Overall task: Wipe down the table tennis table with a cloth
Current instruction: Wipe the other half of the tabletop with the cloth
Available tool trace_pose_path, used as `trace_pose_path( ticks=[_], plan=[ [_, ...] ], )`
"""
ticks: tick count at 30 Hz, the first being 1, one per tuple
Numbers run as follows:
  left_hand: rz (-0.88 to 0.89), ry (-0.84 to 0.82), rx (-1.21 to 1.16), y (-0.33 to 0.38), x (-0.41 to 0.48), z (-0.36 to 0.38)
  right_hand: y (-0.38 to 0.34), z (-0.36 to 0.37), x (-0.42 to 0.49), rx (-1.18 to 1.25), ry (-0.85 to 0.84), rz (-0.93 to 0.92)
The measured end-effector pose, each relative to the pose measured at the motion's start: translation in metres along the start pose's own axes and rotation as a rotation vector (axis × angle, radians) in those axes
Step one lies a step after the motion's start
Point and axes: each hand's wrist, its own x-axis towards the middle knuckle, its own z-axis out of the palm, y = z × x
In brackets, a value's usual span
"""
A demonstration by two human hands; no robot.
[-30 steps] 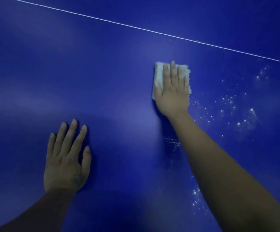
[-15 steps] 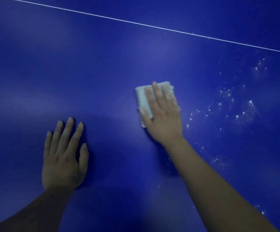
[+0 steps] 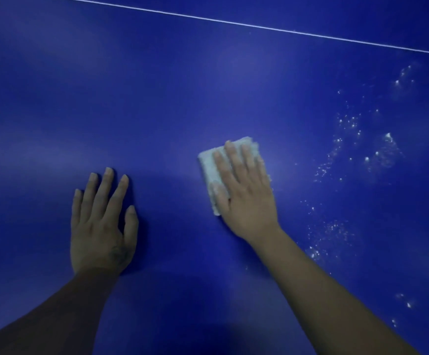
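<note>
Head view of a blue table tennis table (image 3: 157, 85). A folded white cloth (image 3: 209, 170) lies on it, pressed flat under the right hand (image 3: 246, 198), fingers straight. Left of the cloth, the left hand (image 3: 100, 226) rests flat, fingers spread, holding nothing. Right of the cloth, white specks (image 3: 349, 149) dot the surface.

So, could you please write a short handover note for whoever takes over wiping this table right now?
Left hand: flat on the blue table tennis table, holding nothing.
Right hand: straight fingers pressing the folded white cloth onto the table.
Done: surface left of the cloth looks speck-free.
Left: white specks scattered right of the cloth, from near the white line downward.
</note>
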Motion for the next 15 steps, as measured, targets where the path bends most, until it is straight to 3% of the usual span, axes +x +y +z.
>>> trace_pose_path(
  ticks=[4, 6, 8, 12, 13, 15],
  plan=[
    [-0.014, -0.011, -0.009, 0.004, 0.0, -0.004, 0.055, -0.014, 0.001, -0.049, 0.021, 0.457],
    [-0.019, -0.013, -0.015, 0.005, 0.001, -0.006, 0.039, -0.015, 0.005, -0.004, 0.035, 0.63],
    [-0.021, -0.002, -0.013, 0.008, 0.001, -0.007, -0.003, -0.01, -0.002, -0.023, 0.012, 0.542],
    [-0.017, 0.015, -0.003, 0.008, 0.001, -0.006, -0.044, 0.004, -0.051, -0.01, -0.072, 0.042],
    [-0.009, 0.018, 0.006, 0.008, 0.001, -0.005, -0.028, 0.002, -0.054, -0.043, -0.069, 0.019],
    [0.0, 0.018, 0.019, 0.007, 0.0, -0.004, 0.01, -0.003, -0.053, -0.105, -0.064, 0.205]
  ],
)
